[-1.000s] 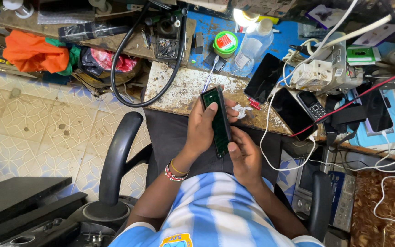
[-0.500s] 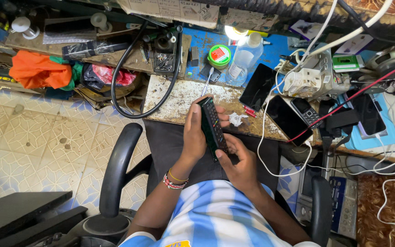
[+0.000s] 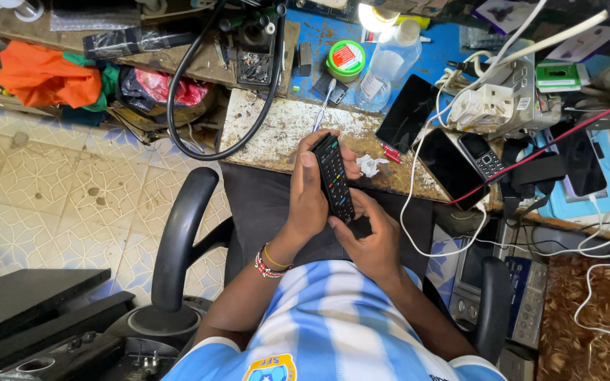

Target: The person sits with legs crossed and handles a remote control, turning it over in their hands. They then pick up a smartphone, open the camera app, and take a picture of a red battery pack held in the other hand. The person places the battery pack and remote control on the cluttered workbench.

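A black remote control [image 3: 335, 176] with small coloured buttons is held over my lap, its far end pointing at the bench. My left hand [image 3: 310, 190] wraps around its left side, thumb along the edge. My right hand [image 3: 367, 236] grips its near end from the right and below. A beaded bracelet circles my left wrist. I sit in a black office chair, wearing a blue-and-white striped shirt.
The worn workbench [image 3: 277, 130] ahead carries several black phones [image 3: 407, 113], a keypad phone [image 3: 481, 156], a green round tin [image 3: 345, 60], a clear bottle [image 3: 383, 70], a crumpled white scrap [image 3: 370, 166] and tangled cables. A black hose [image 3: 178, 92] loops left. Chair armrests [image 3: 181, 233] flank me; tiled floor lies left.
The remote has tilted from lying more to the right to nearly upright in my hands, and both hands have shifted slightly along it. The camera view has shifted a little.
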